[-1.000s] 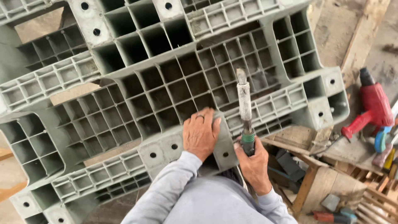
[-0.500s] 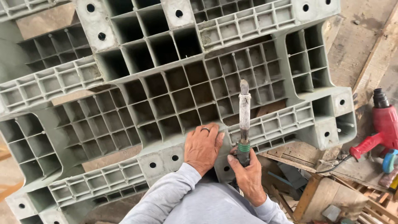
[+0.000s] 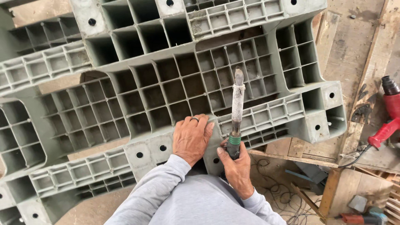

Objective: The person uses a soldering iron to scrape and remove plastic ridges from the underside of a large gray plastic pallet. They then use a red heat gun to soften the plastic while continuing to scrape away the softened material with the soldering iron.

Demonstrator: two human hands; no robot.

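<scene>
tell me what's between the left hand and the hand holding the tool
In the head view, only a narrow strip of the grey plastic pallet separates the left hand from the right hand gripping the tool.

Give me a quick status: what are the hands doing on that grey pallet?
Left hand flat on the grey plastic pallet. Right hand gripping a long tool, tip over the grid cells. Nothing in the way.

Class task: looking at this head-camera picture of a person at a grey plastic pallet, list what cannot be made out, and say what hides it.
Head view only:
- The grey plastic grid pallet runs past the top and left edges; its full extent is cut off.
- The long rod-shaped tool's grip is covered by the right hand.
- The pallet surface under the flat left hand is hidden.
- The red power tool is cut by the right edge.
- The person's forearms merge into grey sleeves, cut off below.
</scene>
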